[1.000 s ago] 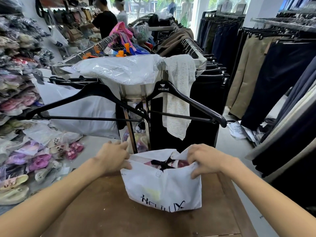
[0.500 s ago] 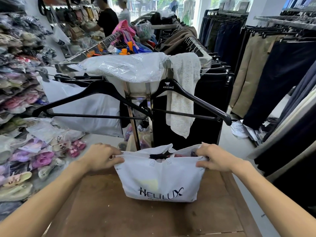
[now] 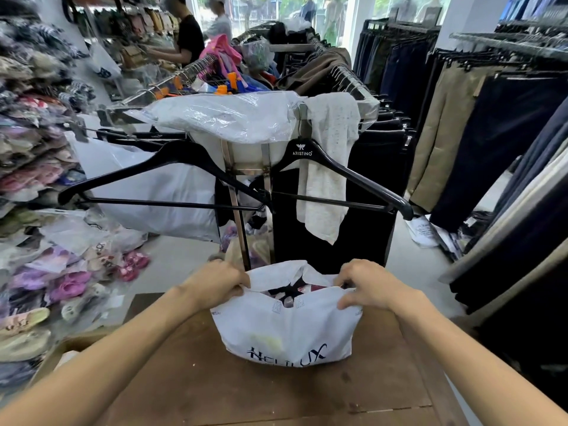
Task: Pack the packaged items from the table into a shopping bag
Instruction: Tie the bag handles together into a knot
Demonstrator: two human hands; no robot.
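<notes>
A white shopping bag (image 3: 285, 327) with dark lettering stands upright on the brown wooden table (image 3: 246, 392). Dark and reddish packaged items (image 3: 295, 292) show through its open mouth. My left hand (image 3: 215, 282) grips the left side of the bag's top edge. My right hand (image 3: 367, 285) pinches the right side of the top edge. Both hands hold the mouth partly gathered, with the rim bunched in the middle.
A clothes rack (image 3: 246, 186) with two black hangers (image 3: 335, 179) stands right behind the table. Packaged slippers (image 3: 70, 281) are piled on the floor and shelves at left. Hanging trousers (image 3: 491, 142) line the right. Two people (image 3: 187, 35) stand far back.
The bag was first slack, then stretched wide between my hands. Now my hands have come closer together and the top edge is bunched up again.
</notes>
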